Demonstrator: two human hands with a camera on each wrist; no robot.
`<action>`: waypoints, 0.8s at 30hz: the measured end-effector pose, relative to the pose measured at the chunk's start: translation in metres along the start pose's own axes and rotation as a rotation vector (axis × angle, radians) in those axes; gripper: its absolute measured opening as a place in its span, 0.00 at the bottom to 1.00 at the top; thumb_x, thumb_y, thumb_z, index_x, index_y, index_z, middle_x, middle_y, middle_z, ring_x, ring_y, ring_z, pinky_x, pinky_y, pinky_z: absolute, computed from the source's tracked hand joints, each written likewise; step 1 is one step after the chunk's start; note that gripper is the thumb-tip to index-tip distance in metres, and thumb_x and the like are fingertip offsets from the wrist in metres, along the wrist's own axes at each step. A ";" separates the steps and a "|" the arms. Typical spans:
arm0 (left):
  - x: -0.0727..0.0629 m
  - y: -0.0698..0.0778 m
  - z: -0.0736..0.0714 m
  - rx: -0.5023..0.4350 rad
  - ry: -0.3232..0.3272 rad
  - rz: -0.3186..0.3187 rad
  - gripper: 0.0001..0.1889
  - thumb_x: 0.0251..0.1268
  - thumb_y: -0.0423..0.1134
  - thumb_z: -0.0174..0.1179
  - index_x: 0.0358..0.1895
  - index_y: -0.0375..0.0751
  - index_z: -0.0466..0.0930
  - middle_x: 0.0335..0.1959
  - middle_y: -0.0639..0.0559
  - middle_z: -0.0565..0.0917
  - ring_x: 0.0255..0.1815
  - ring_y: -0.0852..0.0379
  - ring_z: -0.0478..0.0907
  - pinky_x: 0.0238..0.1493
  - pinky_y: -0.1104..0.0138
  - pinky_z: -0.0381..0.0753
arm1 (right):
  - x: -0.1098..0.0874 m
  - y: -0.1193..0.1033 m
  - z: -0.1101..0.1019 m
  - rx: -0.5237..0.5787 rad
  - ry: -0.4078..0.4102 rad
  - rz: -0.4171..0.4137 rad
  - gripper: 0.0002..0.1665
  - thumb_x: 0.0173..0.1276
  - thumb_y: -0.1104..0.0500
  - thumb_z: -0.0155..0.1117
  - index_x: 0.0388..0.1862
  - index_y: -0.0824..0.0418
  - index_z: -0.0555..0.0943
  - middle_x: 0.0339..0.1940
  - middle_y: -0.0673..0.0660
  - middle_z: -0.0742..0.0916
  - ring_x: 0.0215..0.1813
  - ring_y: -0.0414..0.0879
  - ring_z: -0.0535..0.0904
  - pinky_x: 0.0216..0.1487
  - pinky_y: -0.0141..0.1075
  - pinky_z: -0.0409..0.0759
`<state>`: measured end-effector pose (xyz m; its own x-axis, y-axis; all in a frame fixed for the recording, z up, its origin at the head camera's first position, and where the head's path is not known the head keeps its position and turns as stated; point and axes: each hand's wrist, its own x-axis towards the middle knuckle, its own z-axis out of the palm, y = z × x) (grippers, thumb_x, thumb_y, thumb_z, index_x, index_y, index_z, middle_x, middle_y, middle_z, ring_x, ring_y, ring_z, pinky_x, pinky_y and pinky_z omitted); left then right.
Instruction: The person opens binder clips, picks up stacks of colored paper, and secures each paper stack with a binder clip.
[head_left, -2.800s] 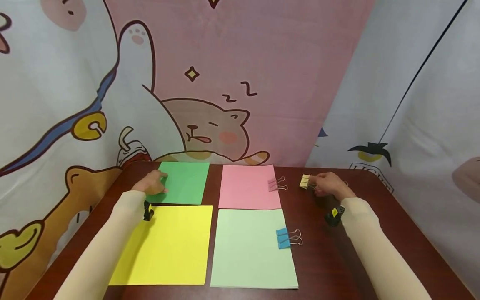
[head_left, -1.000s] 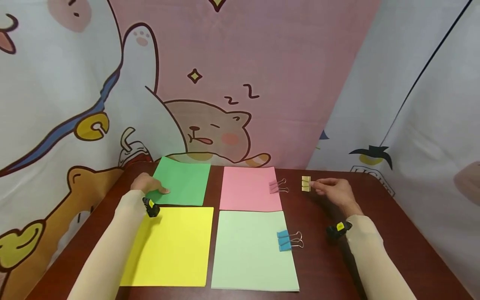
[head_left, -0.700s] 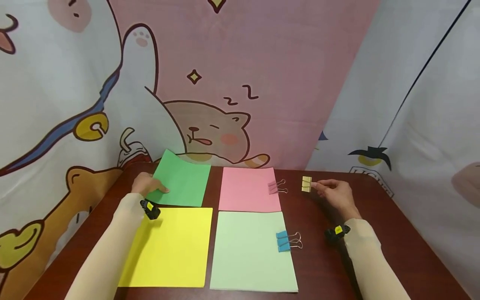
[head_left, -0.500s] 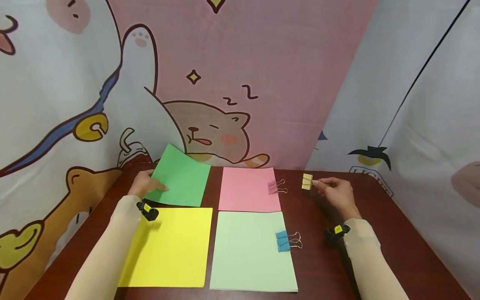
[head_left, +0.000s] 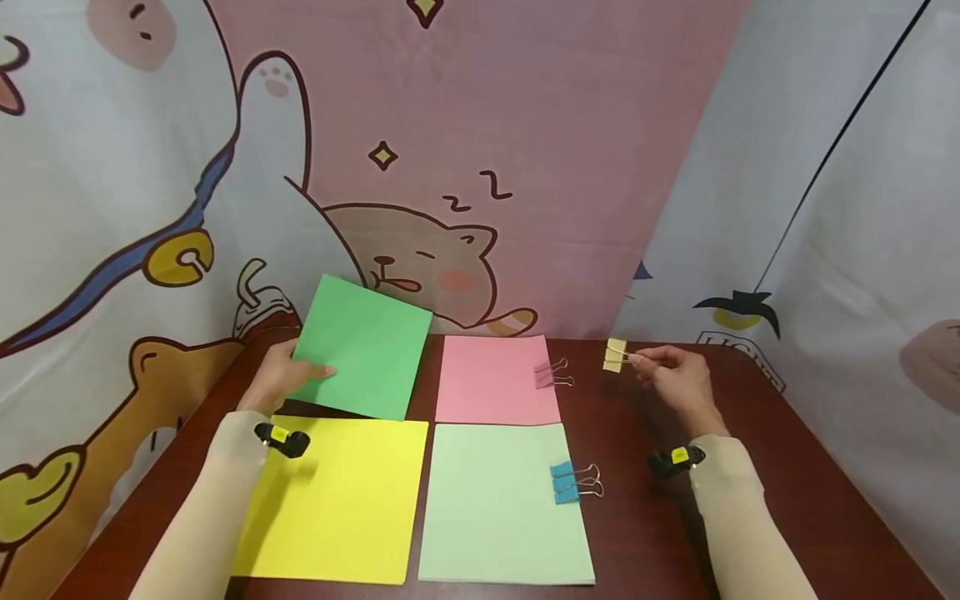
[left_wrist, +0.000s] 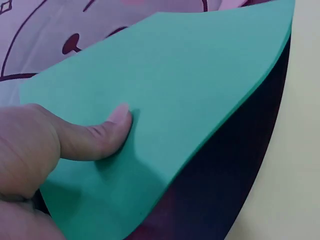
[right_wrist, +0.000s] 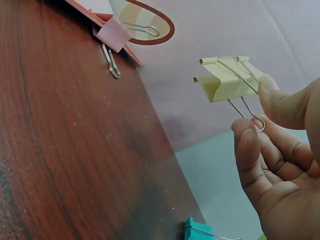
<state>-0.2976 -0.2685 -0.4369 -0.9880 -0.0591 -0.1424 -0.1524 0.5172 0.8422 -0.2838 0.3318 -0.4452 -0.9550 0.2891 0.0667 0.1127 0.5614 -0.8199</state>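
My left hand [head_left: 279, 375] holds the green paper [head_left: 363, 346] by its left side, thumb on top and the other fingers hidden beneath. The sheets are raised and tilted, and their edge curves in the left wrist view, where the thumb [left_wrist: 107, 132] presses the green surface. My right hand [head_left: 682, 383] pinches the wire handles of a pale yellow binder clip [right_wrist: 227, 82] between thumb and fingertips. That clip is held above the table, right of the pink paper [head_left: 491, 379], touching no paper.
A pink binder clip [head_left: 546, 376] grips the pink paper's right edge. Below it, a blue binder clip [head_left: 564, 483] sits on the pale green paper [head_left: 502, 508]. Yellow paper [head_left: 345, 500] lies front left. A teal clip [right_wrist: 197, 231] shows low in the right wrist view. A printed curtain [head_left: 570, 167] backs the table.
My left hand has taken hold of the green paper, lifted it off the table and tilted it. The yellow clip stays in my right hand, now turned slightly, with the fingers farther back on its handles.
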 end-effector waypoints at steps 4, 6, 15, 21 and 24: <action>-0.004 0.005 0.003 -0.025 0.014 0.032 0.42 0.68 0.40 0.69 0.80 0.34 0.57 0.76 0.30 0.67 0.73 0.32 0.66 0.72 0.38 0.68 | -0.001 -0.002 -0.003 0.008 0.005 -0.010 0.31 0.68 0.34 0.68 0.54 0.57 0.86 0.35 0.51 0.90 0.37 0.43 0.85 0.40 0.36 0.84; -0.005 0.007 0.004 -0.036 0.028 0.051 0.41 0.67 0.41 0.70 0.79 0.33 0.59 0.74 0.29 0.69 0.71 0.33 0.69 0.70 0.40 0.71 | -0.001 -0.003 -0.004 0.013 0.007 -0.020 0.31 0.68 0.35 0.68 0.54 0.58 0.86 0.34 0.51 0.90 0.36 0.44 0.85 0.39 0.37 0.84; -0.004 0.013 0.010 -0.114 0.088 0.077 0.38 0.67 0.40 0.70 0.77 0.35 0.64 0.71 0.31 0.73 0.65 0.36 0.75 0.63 0.47 0.79 | -0.004 -0.009 0.000 0.036 0.016 -0.044 0.28 0.68 0.37 0.69 0.53 0.58 0.86 0.35 0.54 0.90 0.34 0.43 0.84 0.37 0.33 0.84; -0.004 0.022 0.020 -0.166 0.098 0.092 0.36 0.68 0.39 0.69 0.75 0.34 0.65 0.70 0.32 0.73 0.63 0.38 0.77 0.60 0.52 0.80 | -0.006 -0.017 0.001 0.062 0.033 -0.065 0.28 0.68 0.38 0.70 0.53 0.58 0.86 0.33 0.52 0.89 0.33 0.41 0.83 0.34 0.30 0.82; -0.003 0.027 0.025 -0.178 0.096 0.097 0.35 0.68 0.39 0.68 0.75 0.36 0.66 0.69 0.33 0.74 0.61 0.39 0.79 0.57 0.55 0.82 | -0.008 -0.023 0.002 0.078 0.038 -0.080 0.28 0.67 0.38 0.71 0.52 0.59 0.87 0.31 0.50 0.89 0.33 0.42 0.84 0.34 0.30 0.82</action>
<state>-0.2979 -0.2328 -0.4273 -0.9947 -0.1022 -0.0133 -0.0501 0.3660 0.9293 -0.2792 0.3155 -0.4278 -0.9487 0.2758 0.1545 0.0131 0.5226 -0.8525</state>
